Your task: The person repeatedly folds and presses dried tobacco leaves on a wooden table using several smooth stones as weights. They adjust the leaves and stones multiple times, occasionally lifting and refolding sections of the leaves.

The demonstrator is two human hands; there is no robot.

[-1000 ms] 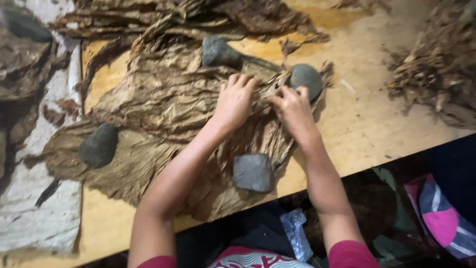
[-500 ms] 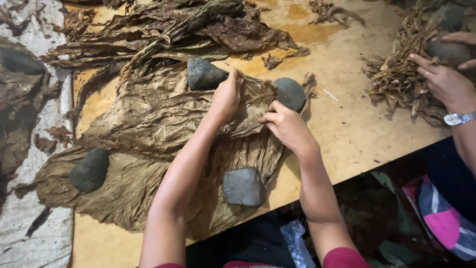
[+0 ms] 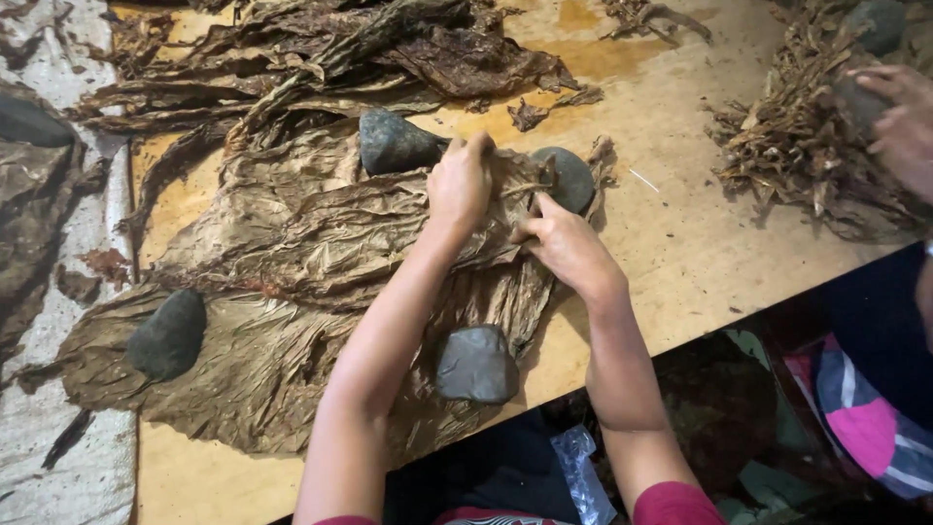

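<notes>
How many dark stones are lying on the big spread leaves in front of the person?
4. One stone is above the left hand, one beside the right hand, one at the left end, one near the table edge. More may lie hidden under the leaves.

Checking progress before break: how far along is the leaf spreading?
Done: flattened leaves lie stacked under four stones. In hand: left hand and right hand work the leaf edge beside a stone. Left: crumpled dark leaves behind.

leaf under fingers (image 3: pixel 292 243): dry, crinkled, papery, matt brown | stones beside fingertips (image 3: pixel 573 178): smooth, dull grey | table beyond fingers (image 3: pixel 671 243): bare wood, worn, matt | shreds far right (image 3: pixel 797 146): brittle, fibrous
</notes>
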